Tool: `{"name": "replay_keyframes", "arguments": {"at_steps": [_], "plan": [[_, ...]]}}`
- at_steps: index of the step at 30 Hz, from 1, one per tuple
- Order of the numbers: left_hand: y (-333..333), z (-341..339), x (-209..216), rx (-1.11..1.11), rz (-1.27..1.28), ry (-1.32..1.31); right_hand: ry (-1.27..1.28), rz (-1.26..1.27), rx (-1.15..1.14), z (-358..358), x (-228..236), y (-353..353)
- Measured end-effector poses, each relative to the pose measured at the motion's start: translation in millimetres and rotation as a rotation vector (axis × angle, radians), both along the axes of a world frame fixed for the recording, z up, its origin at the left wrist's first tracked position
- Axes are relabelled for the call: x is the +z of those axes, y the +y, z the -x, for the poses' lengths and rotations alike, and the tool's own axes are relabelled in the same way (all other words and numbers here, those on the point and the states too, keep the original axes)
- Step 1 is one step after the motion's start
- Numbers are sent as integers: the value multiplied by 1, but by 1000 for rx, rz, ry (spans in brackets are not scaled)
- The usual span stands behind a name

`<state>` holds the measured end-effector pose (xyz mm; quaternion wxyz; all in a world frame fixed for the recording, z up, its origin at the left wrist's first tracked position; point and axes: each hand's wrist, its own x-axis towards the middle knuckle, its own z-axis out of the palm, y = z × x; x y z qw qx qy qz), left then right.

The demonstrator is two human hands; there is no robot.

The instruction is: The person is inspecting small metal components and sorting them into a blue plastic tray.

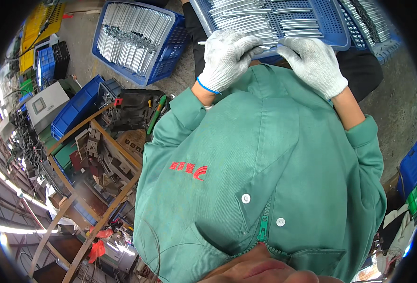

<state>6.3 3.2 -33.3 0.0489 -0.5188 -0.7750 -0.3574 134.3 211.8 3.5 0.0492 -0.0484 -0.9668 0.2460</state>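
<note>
Bearings from the middle of the head view, twelve at its top edge. My left hand [227,59], white-gloved, was at twelve, closed around a slim silvery rod [265,47]. The rod lay nearly crosswise, one end showing past the outer side of my fist, the other beyond the fingertips toward my right. That grip, I judge, steadied the length and left the inner end free.

My right hand [312,63], gloved too, sat between one and two, thumb and fingers bent narrow near that inner end. Whether it pinched anything I could not tell; the fingertips hid it.

The blue tray [333,21] was at one, just beyond both hands, seemingly set there for short reaches. Its loose rods [239,19] lay roughly parallel, probably so that single pieces would lift out without snagging.

At eleven, on the floor, stood a blue basket [168,63] packed with similar rods, side by side, a dark band across their middle. At two, a second basket [383,53] held more, with a dark textured strip over them. Flanking me like that, both looked placed for access from either side.

At eight: a wooden frame [107,214], well apart from the rods.
</note>
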Motion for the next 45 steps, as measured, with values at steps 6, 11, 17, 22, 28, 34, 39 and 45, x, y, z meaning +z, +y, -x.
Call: {"name": "replay_keyframes", "arguments": {"at_steps": [6,11,17,22,28,34,39,45], "plan": [[-3,-1,-8,26,22,31,-85,0,53,-1,10,-7],[1,-1,-3,-3,-24,34,15,97,-12,4,5,4],[2,-2,-8,45,-6,-5,-112,152,13,-1,-11,-1],[7,5,-10,88,17,-53,-98,377,-71,8,-12,10],[36,17,-57,175,77,-95,2,528,-278,-13,-68,33],[55,35,-99,179,209,76,-152,759,-459,-23,-66,47],[73,38,-98,155,211,65,-88,769,-527,-25,-77,69],[105,50,-114,-32,272,389,-47,827,-567,-17,-103,103]]}}
